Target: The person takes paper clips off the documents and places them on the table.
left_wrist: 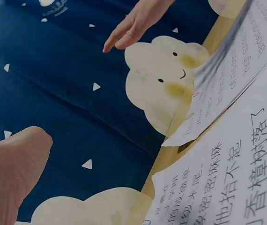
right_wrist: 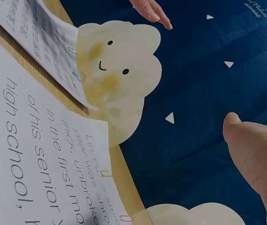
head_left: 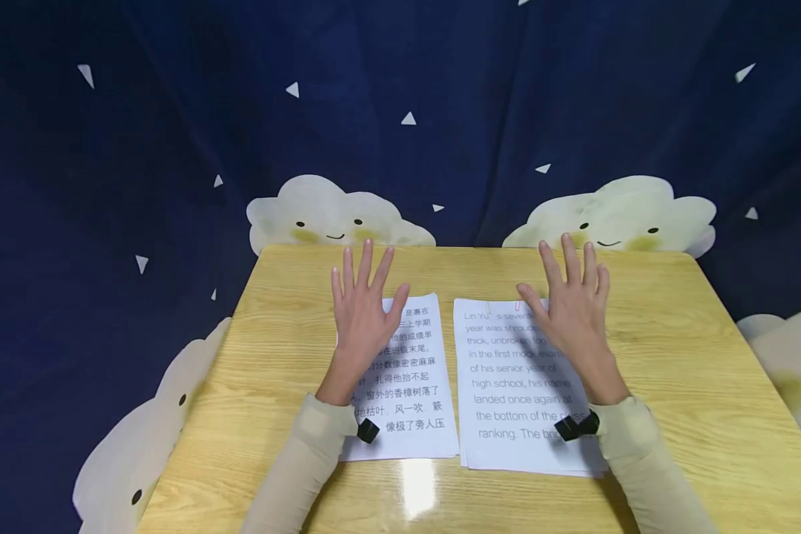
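Note:
Two paper stacks lie side by side on the wooden table. The left stack (head_left: 407, 386) carries printed Chinese text, the right stack (head_left: 507, 393) large English text. A yellow paper clip (right_wrist: 106, 173) and a pink paper clip (right_wrist: 126, 218) sit on the top edge of the English stack. At the Chinese stack's top edge, bluish clips (right_wrist: 76, 76) show in the right wrist view. My left hand (head_left: 362, 315) hovers above the Chinese stack with fingers straight and spread, holding nothing. Likewise spread and holding nothing, my right hand (head_left: 576, 315) is raised over the English stack.
The wooden table (head_left: 694, 415) extends on both sides of the papers. Behind it hangs a dark blue curtain (head_left: 467, 96) with white triangles and smiling clouds. Each wrist wears a small black camera, the left camera (head_left: 368, 431) and the right camera (head_left: 577, 426).

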The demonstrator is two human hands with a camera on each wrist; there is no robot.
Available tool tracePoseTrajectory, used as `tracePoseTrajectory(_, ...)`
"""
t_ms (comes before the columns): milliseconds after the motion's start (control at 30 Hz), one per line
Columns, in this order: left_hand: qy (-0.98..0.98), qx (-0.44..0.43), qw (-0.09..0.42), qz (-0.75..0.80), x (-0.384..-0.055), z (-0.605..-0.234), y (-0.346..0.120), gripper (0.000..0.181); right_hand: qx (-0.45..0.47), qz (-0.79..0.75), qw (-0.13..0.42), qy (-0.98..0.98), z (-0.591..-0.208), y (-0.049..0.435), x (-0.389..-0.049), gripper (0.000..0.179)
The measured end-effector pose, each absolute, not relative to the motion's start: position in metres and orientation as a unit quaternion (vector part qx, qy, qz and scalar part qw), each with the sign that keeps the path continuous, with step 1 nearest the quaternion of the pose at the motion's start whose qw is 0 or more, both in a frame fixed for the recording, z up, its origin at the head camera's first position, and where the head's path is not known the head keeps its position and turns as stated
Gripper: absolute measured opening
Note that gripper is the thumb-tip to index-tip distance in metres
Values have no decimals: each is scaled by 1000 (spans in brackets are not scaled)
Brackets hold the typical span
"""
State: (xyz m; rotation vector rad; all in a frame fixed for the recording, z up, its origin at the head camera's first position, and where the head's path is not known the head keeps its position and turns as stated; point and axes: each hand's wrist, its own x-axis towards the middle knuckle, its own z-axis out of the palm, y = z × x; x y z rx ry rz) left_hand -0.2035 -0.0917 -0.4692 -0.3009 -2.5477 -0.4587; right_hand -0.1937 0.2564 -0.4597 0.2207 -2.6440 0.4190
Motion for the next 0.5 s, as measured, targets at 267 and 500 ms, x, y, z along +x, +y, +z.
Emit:
tracePoseTrajectory(267, -949, -100, 236, -183, -202, -483, -97, 67, 78, 160, 212, -961, -467, 255, -192, 77)
tracePoseTrajectory(500, -955, -79, 208, -194, -203, -499, -105, 70, 74, 166, 207, -961, -475, 256, -189, 75)
